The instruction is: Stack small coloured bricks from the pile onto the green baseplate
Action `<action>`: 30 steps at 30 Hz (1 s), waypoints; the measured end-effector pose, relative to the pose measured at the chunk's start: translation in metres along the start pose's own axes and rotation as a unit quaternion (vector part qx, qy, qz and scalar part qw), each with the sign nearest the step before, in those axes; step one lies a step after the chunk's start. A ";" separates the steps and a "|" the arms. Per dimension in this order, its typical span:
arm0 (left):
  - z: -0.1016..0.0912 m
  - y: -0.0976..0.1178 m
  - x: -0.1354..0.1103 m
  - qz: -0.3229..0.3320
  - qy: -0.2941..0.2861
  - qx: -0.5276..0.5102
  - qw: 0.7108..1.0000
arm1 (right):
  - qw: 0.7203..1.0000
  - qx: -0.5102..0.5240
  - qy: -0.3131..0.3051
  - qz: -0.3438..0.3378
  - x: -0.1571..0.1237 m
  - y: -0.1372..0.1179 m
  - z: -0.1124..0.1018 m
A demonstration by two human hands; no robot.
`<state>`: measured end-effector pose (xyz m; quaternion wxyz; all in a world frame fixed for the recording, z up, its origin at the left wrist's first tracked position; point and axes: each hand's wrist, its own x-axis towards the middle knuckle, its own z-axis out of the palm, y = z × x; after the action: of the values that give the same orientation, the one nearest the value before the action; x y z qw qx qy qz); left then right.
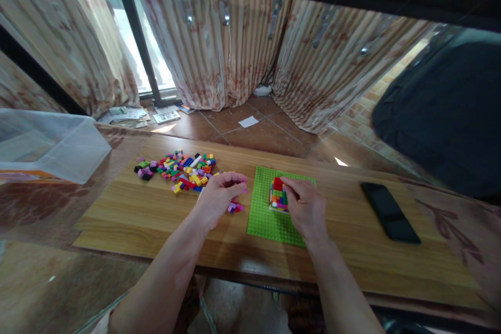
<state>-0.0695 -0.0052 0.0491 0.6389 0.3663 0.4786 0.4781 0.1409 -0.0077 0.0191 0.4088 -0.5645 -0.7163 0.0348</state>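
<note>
Toy-brick build could be cracking apart if the right hand, its grip unclear, is pressing unevenly; the left hand's fingertips are pinching a pink brick.

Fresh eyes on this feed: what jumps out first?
The bright green baseplate on the wooden tabletop, bearing a multicoloured brick build with the right hand at it. To its left lies a pile of loose bricks, near the left hand, which pinches a small pink piece. A black phone lies farther right on the tabletop.
</note>
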 end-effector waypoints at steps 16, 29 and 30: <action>-0.001 -0.002 0.002 0.003 -0.001 0.003 1.000 | 0.989 0.023 0.050 0.136 0.002 0.016 -0.002; -0.001 -0.002 0.001 0.003 0.000 0.005 1.000 | 0.970 0.113 -0.017 0.216 0.002 0.022 0.014; -0.001 -0.002 0.002 0.004 0.000 0.006 1.000 | 0.969 0.115 -0.019 0.217 0.002 0.023 0.014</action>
<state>-0.0702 -0.0043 0.0461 0.6348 0.3718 0.4804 0.4774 0.1498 0.0076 -0.0009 0.4399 -0.6547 -0.5757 0.2156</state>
